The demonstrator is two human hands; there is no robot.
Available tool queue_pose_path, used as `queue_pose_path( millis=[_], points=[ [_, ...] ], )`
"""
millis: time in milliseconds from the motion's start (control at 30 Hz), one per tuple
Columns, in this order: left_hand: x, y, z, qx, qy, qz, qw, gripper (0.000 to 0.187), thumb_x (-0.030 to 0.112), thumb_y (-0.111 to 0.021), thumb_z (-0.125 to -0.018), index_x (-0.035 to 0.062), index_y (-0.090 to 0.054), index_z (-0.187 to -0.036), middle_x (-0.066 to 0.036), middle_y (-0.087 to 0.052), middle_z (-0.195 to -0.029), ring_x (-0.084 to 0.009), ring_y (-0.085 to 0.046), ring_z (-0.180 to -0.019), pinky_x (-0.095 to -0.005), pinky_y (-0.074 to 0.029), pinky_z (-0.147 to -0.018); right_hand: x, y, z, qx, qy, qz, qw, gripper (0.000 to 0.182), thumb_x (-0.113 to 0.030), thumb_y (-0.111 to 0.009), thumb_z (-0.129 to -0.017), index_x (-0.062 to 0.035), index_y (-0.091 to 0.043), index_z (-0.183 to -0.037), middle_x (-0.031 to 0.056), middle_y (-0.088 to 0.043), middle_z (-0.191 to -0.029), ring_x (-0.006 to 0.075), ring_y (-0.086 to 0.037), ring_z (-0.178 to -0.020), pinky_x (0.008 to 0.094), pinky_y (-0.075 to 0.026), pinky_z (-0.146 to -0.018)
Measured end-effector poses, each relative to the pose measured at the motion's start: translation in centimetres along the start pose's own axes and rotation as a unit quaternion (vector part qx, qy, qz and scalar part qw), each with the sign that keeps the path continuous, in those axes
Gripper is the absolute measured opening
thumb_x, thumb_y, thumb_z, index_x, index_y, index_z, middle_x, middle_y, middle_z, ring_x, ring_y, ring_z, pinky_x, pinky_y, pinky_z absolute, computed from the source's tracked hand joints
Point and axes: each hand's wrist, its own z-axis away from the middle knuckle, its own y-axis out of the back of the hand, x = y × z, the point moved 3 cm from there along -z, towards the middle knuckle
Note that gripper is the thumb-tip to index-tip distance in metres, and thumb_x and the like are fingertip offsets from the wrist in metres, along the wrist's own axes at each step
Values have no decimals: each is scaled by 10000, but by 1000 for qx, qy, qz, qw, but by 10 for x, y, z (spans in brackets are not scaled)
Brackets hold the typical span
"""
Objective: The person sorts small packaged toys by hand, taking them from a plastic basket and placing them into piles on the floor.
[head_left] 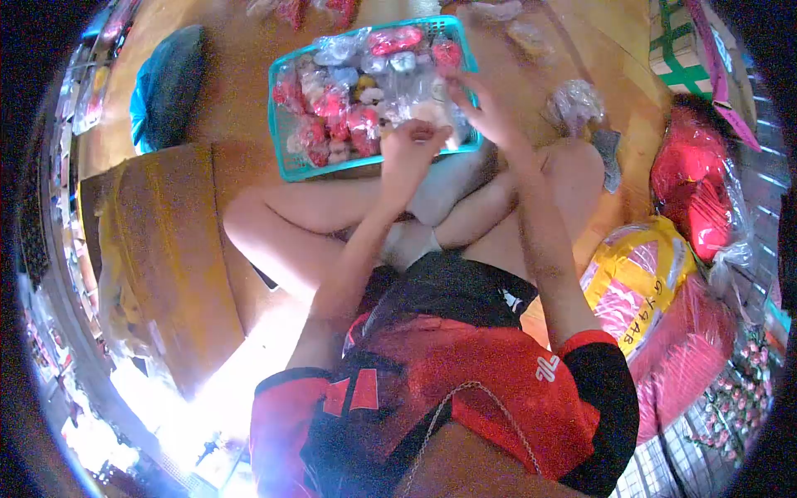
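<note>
A turquoise plastic basket (280, 133) lies in front of my crossed legs. It holds several small bundles in clear plastic, many of them red (332, 112), others white, grey or pale blue. Over the basket's near edge is my left hand (409, 149), its fingers curled together; what they hold, if anything, cannot be made out. My right hand (486, 112) is at the basket's right side, close to a red wrapped bundle (446, 53). Motion smears its fingers, so I cannot see whether it grips anything. Clear plastic shows between the two hands.
A cardboard box (166, 249) with brown tape stands at the left, near a dark and blue bag (170, 87). Crumpled clear plastic (577, 106) lies on the wooden floor at the right. Beyond are red wrapped goods (697, 191) and a yellow-taped package (643, 282).
</note>
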Motion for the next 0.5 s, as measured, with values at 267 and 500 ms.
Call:
queue_pose_path(
  millis=[267,500],
  points=[
    [45,9,2,69,-164,-414,893,542,326,-720,-660,33,-547,-1082,-174,-571,-1058,-287,-557,-996,-380,-451,-812,-10,9,6,-12,11,98,995,282,-139,-551,-833,-79,-570,-1108,137,-594,-1004,295,-548,-954,369,-422,-835],
    [8,-3,-48,-90,-403,-317,854,727,386,-695,-660,97,-417,-1265,-126,-427,-1299,-318,-438,-1157,-428,-351,-962,7,-3,3,70,67,149,984,225,-130,-545,-839,-67,-586,-1050,143,-605,-970,301,-572,-895,370,-447,-796]
  ],
)
